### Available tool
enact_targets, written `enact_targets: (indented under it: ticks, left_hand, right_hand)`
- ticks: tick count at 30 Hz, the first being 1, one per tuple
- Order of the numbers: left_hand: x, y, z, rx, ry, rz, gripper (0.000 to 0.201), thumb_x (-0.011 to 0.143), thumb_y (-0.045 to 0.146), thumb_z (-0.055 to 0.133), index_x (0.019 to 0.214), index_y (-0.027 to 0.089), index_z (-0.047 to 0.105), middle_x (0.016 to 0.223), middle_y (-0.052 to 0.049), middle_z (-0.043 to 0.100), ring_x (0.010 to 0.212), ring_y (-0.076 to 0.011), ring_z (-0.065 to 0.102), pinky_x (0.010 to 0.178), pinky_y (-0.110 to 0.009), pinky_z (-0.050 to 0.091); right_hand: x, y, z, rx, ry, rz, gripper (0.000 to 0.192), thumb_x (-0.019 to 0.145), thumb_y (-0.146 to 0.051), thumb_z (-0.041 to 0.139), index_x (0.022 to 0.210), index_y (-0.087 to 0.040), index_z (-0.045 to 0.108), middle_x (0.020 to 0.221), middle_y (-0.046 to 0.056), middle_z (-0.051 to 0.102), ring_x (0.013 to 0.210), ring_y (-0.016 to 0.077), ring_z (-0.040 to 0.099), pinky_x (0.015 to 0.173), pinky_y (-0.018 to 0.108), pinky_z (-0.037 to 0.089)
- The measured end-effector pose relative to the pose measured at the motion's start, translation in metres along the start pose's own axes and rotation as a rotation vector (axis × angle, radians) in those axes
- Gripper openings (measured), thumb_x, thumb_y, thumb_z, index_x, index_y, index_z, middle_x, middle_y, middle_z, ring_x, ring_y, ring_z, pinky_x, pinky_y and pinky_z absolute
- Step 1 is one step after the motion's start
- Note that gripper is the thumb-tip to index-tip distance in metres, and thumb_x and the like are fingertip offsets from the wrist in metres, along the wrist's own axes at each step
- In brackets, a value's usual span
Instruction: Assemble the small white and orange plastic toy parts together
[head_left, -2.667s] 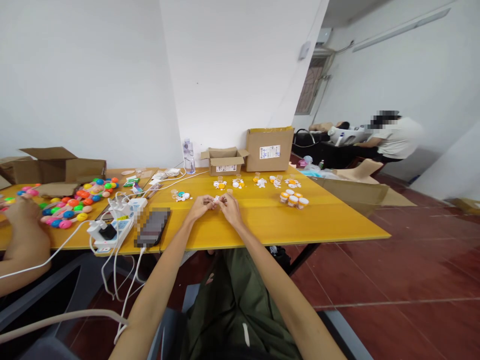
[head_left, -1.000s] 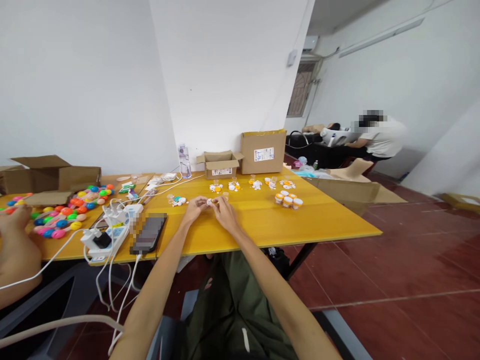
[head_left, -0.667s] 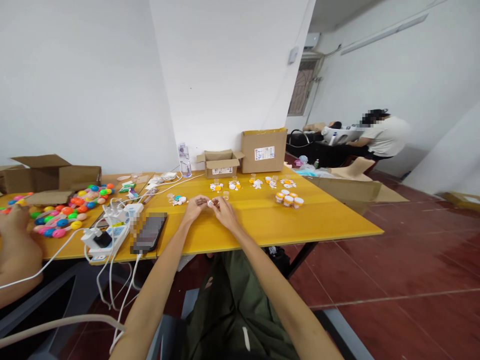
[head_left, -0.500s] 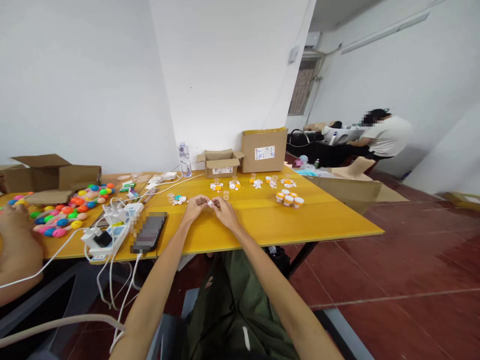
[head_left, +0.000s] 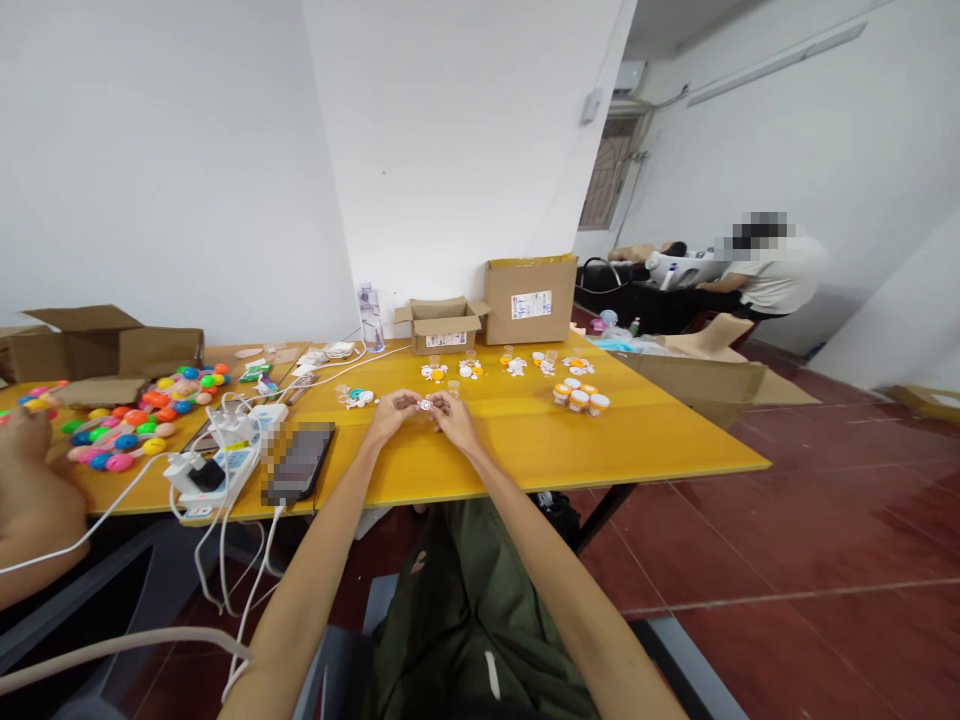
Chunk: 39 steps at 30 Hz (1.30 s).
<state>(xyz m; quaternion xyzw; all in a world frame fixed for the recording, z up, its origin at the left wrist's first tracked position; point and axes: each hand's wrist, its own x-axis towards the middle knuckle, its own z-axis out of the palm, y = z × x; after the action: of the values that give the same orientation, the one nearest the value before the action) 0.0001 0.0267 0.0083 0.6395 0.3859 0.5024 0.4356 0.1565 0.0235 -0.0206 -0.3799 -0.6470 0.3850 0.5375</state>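
Both hands pinch a seemingly white piece over the yellow table, red floor below.

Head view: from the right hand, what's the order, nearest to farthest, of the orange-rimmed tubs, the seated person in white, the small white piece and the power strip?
1. Small white piece: held at the right hand.
2. Orange-rimmed tubs: off to the right.
3. Power strip: left, past the phone.
4. Seated person in white: across the room, far right.

Small held piece — plastic-looking; tabletop — glossy, smooth; tall carton, matt cardboard.
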Motion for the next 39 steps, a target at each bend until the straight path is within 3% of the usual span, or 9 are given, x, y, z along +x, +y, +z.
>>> enact_targets:
  ticks: [20, 33, 39]
  left_hand:
    - [-0.0013, -0.0001, -0.0008, -0.007, 0.002, -0.022, 0.028, 0.057, 0.039, 0.083, 0.068, 0.019, 0.067, 0.064, -0.001, 0.068, 0.073, -0.0199, 0.065, 0.075, -0.033, 0.053]
    - [-0.0011, -0.0006, -0.0006, -0.006, 0.023, -0.019, 0.029, 0.058, 0.040, 0.083, 0.071, 0.018, 0.068, 0.069, -0.002, 0.070, 0.071, -0.0178, 0.065, 0.075, -0.032, 0.053]
    - [-0.0016, 0.0001, -0.0009, 0.005, 0.025, -0.015, 0.029, 0.058, 0.040, 0.083, 0.070, 0.018, 0.068, 0.070, -0.003, 0.070, 0.073, -0.0194, 0.066, 0.075, -0.033, 0.054]
  right_hand:
    - [0.0007, 0.0007, 0.0010, 0.059, 0.059, 0.005, 0.013, 0.077, -0.021, 0.055, 0.085, -0.023, 0.065, 0.077, 0.000, 0.069, 0.060, 0.0138, 0.063, 0.042, 0.020, 0.051]
    - [-0.0018, -0.0062, 0.0007, 0.035, 0.078, 0.027, 0.017, 0.081, -0.033, 0.055, 0.084, -0.021, 0.067, 0.071, 0.001, 0.068, 0.059, 0.0153, 0.064, 0.044, 0.022, 0.053]
    - [-0.0018, -0.0036, 0.0005, 0.030, 0.071, 0.000, 0.018, 0.080, -0.036, 0.059, 0.085, -0.022, 0.068, 0.080, 0.002, 0.071, 0.064, 0.0157, 0.066, 0.044, 0.022, 0.053]
